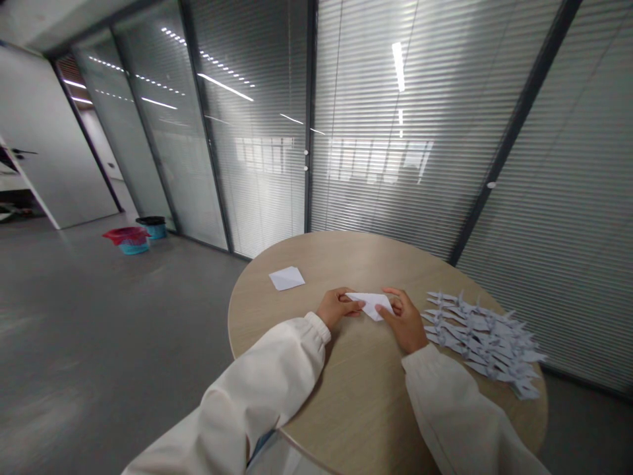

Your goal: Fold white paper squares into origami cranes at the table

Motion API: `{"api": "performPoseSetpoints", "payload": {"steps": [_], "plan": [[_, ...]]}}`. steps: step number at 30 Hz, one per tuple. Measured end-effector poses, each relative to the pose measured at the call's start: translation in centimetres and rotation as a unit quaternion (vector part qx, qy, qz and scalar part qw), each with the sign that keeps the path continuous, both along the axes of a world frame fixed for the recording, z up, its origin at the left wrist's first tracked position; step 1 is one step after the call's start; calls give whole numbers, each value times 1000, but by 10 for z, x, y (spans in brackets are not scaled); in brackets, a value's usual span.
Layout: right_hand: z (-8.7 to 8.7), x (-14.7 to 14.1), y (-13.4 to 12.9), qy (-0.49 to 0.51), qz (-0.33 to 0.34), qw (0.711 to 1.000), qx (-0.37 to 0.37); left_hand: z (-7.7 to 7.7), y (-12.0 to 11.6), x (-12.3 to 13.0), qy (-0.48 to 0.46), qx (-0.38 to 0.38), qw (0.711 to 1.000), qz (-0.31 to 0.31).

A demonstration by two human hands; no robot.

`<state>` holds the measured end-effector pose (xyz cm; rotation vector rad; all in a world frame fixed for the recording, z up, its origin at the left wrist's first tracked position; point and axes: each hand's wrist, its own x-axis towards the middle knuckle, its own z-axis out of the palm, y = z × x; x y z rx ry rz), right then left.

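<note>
A partly folded sheet of white paper (372, 305) is held between both hands, just above the round table. My left hand (340, 307) pinches its left end, thumb on top and fingers behind. At the right end, my right hand (403, 321) grips the paper with the thumb pressed on its face; the index finger is raised along the upper edge. A small stack of square white paper (287, 278) lies to the left of my hands. Many folded paper cranes (487, 340) stand close together in rows to the right.
The round wooden table (356, 257) stands beside a glass partition (395, 165) with blinds. On the floor at left are a bin with a red liner (129, 243) and a bin with a black liner (154, 227). A white door (54, 132) is farther left.
</note>
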<state>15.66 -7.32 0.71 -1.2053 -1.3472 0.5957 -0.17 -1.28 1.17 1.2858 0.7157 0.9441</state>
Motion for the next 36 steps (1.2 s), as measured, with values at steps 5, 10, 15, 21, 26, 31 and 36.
{"api": "performPoseSetpoints", "payload": {"steps": [5, 10, 15, 21, 26, 31, 36], "plan": [[2, -3, 0, 30, 39, 999, -24, 2, -1, 0, -15, 17, 999, 27], [1, -3, 0, 43, 55, 997, -36, 2, -1, 0, -15, 31, 999, 37], [1, -3, 0, 59, 75, 994, -48, 5, -3, 1, -17, 37, 998, 52], [2, -4, 0, 66, 97, 991, -66, 6, -3, 0, -32, 69, 995, 58], [-1, -4, 1, -5, 85, 993, -86, 2, -2, 2, -3, 84, 996, 38], [-4, -1, 3, -82, 69, 991, -76, 1, -4, 3, 12, 83, 996, 16], [-8, 2, 5, -77, 76, 991, -81, 4, -3, 2, -17, 27, 999, -16]]}}
